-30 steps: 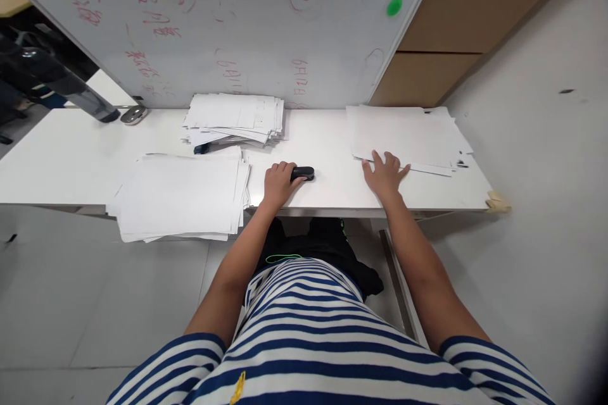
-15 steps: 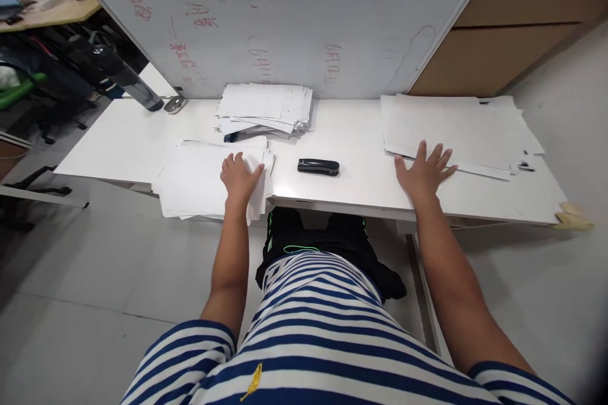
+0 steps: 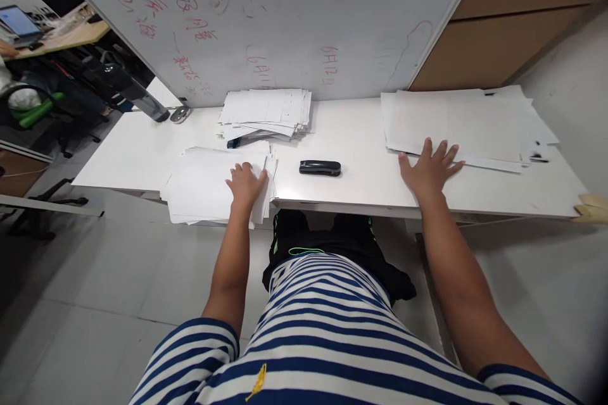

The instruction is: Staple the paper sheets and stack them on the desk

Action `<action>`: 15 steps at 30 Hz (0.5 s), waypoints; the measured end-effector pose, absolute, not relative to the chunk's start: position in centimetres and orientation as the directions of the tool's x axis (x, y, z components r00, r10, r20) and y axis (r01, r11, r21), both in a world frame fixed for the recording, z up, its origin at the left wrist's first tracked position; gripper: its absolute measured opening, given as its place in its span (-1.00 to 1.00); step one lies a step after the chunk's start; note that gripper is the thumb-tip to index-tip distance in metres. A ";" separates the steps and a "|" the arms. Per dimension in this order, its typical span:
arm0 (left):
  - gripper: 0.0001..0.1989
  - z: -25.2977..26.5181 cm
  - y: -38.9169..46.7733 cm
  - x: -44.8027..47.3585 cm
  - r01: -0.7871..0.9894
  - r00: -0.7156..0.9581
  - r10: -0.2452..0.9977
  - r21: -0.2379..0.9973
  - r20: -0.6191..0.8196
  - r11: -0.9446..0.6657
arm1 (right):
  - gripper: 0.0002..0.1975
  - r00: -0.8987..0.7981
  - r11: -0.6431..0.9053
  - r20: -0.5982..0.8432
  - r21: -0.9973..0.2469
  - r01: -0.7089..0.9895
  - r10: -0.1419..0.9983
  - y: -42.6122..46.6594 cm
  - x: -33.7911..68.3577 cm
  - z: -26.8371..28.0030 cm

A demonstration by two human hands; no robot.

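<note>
A person's left hand rests open on one paper stack, the right hand splayed at another stack's front edge. Between them on a white desk, a black stapler lies sideways, long axis, like both stacks', running left to right.
</note>
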State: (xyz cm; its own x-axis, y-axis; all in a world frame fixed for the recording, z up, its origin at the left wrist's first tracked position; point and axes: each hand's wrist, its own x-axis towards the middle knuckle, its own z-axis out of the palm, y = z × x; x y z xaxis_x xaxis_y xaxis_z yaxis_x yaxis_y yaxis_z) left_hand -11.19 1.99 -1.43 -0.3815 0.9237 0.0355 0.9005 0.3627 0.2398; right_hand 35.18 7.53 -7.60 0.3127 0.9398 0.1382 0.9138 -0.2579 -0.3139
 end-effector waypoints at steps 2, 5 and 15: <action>-0.55 -1.0 2.0 -11.4 0.881 -0.397 0.918 0.286 0.015 0.377 | -0.13 0.315 -0.260 0.137 -0.317 0.912 0.939 7.4 35.0 -7.5; -0.71 -0.1 1.9 -12.3 0.846 -0.407 0.913 0.371 -0.013 0.383 | -0.14 0.320 -0.261 0.145 -0.324 0.909 0.936 7.3 34.8 -7.2; -0.69 5.5 -2.4 -9.2 0.474 -0.473 0.862 0.877 0.180 0.077 | -0.30 0.219 -0.096 0.323 -0.356 0.930 0.921 6.0 33.2 -5.9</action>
State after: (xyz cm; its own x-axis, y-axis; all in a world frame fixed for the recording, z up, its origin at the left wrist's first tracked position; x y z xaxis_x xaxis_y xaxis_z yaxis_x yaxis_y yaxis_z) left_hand -9.24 -2.39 5.46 -0.4734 0.8622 0.1803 0.4742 0.0770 0.8770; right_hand 33.19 6.05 -5.92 0.2188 0.9208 0.3231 0.9295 -0.0959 -0.3561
